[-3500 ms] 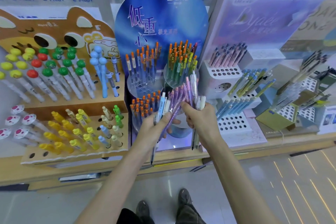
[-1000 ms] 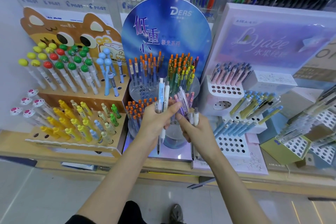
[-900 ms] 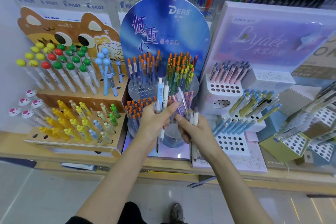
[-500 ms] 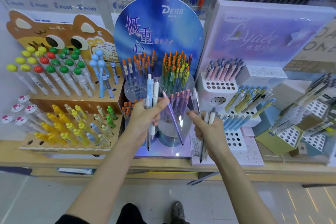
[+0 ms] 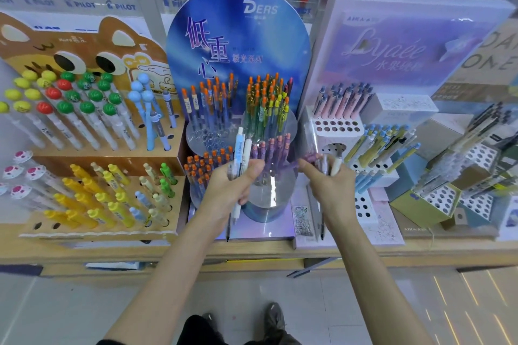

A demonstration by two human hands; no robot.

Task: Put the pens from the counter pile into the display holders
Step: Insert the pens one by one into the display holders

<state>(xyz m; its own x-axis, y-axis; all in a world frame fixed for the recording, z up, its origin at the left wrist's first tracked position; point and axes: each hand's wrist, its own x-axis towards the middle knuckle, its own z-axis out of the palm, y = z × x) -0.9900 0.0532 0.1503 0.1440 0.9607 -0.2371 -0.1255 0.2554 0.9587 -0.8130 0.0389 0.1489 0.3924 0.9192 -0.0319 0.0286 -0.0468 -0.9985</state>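
Placing is in hand: the left hand (image 5: 229,190) grips blue and white pens (image 5: 241,145) upright; the right hand (image 5: 329,187) holds pale pens (image 5: 335,162) and pinches a purple pen (image 5: 309,158) beside the clear round holder (image 5: 267,202); next, I judge, its tip must find a free hole there.

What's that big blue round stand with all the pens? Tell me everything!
The blue stand has a tall rounded card back with white DERS lettering and Chinese characters. Clear round plastic tiers full of holes hold upright orange-topped, green-yellow and purple pens. It stands on the wooden counter between a brown cat stand and a lilac stand. The left hand and right hand grip loose pens before it.
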